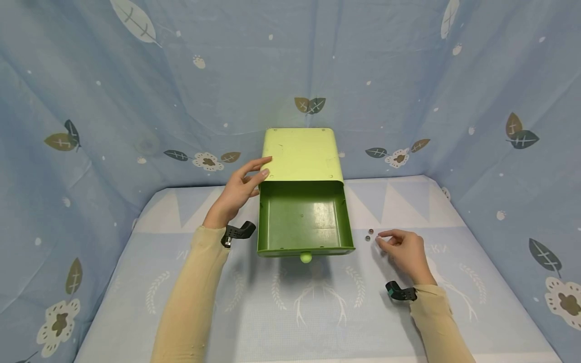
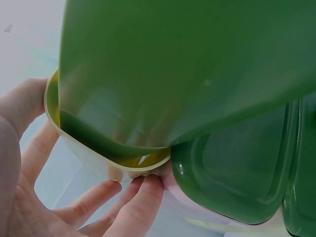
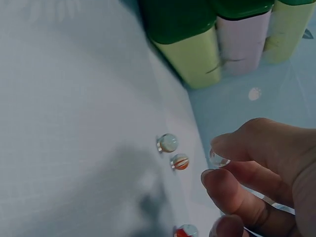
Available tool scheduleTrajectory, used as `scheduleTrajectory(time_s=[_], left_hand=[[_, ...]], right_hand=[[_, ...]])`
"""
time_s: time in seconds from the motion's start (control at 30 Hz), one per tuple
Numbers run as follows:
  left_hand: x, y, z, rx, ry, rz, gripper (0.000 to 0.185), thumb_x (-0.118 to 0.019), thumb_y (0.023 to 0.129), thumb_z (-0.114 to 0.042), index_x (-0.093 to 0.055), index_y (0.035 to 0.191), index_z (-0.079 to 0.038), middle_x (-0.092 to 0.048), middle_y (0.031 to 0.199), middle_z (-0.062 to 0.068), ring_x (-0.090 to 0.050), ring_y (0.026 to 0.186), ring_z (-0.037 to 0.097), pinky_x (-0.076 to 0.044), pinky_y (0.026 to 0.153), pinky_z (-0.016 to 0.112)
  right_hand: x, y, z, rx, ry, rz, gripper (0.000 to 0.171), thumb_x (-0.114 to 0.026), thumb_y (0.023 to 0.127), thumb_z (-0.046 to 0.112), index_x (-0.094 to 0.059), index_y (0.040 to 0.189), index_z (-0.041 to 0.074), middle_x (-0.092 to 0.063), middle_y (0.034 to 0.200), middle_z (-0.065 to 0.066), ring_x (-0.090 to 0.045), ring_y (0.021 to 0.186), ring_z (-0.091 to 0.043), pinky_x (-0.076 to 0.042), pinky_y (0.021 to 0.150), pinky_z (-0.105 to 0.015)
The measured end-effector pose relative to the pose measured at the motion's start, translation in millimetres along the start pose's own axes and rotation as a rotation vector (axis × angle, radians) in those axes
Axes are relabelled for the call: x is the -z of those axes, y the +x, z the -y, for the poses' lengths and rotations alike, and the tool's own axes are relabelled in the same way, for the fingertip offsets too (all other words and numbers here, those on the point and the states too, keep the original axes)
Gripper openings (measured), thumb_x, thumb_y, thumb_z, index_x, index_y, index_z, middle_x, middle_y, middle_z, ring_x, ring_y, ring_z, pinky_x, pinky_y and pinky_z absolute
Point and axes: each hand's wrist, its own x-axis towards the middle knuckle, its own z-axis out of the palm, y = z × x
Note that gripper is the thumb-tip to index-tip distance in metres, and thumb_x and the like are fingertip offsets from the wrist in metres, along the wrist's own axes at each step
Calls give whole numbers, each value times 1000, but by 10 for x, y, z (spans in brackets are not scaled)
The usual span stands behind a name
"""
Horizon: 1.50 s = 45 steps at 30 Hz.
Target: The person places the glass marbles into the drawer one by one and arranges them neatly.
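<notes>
A light green drawer cabinet (image 1: pixel 301 154) has its dark green drawer (image 1: pixel 290 232) pulled out toward me, nothing lying inside. My left hand (image 1: pixel 236 194) grips the cabinet's left side near the front, thumb and fingers spread over the edge. To the right of the drawer, my right hand (image 1: pixel 406 252) pinches a clear glass marble (image 3: pixel 217 159) between thumb and finger. Close by on the cloth lie a pale marble (image 3: pixel 168 142) and an orange-striped marble (image 3: pixel 179 161). In the right wrist view, a red-and-white marble (image 3: pixel 186 230) shows at the bottom edge.
A round knob (image 1: pixel 306 257) sticks out from the drawer front. Under everything lies a patterned blue-and-white cloth (image 1: pixel 290 312). Blue curtain (image 1: pixel 236 75) hangs behind and on both sides. In the right wrist view, a pink drawer casing (image 3: pixel 243 42) stands beside green ones.
</notes>
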Motion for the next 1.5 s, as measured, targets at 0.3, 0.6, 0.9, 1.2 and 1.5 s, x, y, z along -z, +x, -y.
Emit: scheduleTrajectory(time_s=[0.3,0.6,0.9,1.2,1.5], left_hand=[[-5,3,-2,10,-2,-2,49,-62,114,-42,-56,162,-33,-37,161,9,-49,145,32,-41,120,68],[5,-2,-14,14,4,-1,50,-63,114,-44,-55,162,-35,-36,163,9,-48,146,32,-40,121,67],[9,11,-16,22,8,0,50,-62,114,-43,-56,162,-33,-36,163,11,-47,147,34,-40,120,67],[11,5,-21,22,3,0,50,-63,114,-43,-56,162,-32,-36,163,10,-48,147,33,-40,121,66],[11,-11,-23,16,8,1,50,-62,114,-42,-56,163,-31,-36,164,10,-48,147,33,-41,121,67]], right_hand=[[128,19,211,47,9,-6,19,-86,98,15,-85,112,2,-68,72,-2,-55,56,-15,-45,49,-26],[243,63,424,138,2,-20,15,-88,96,13,-87,109,7,-67,70,1,-55,56,-16,-43,48,-27],[378,104,648,179,27,14,15,-86,98,12,-86,112,7,-67,69,2,-60,53,-17,-41,44,-29],[513,117,977,207,81,58,15,-85,100,18,-86,113,10,-70,74,-3,-60,49,-17,-46,43,-30],[663,141,1308,322,64,24,12,-88,97,16,-87,109,13,-69,73,4,-58,56,-15,-45,49,-25]])
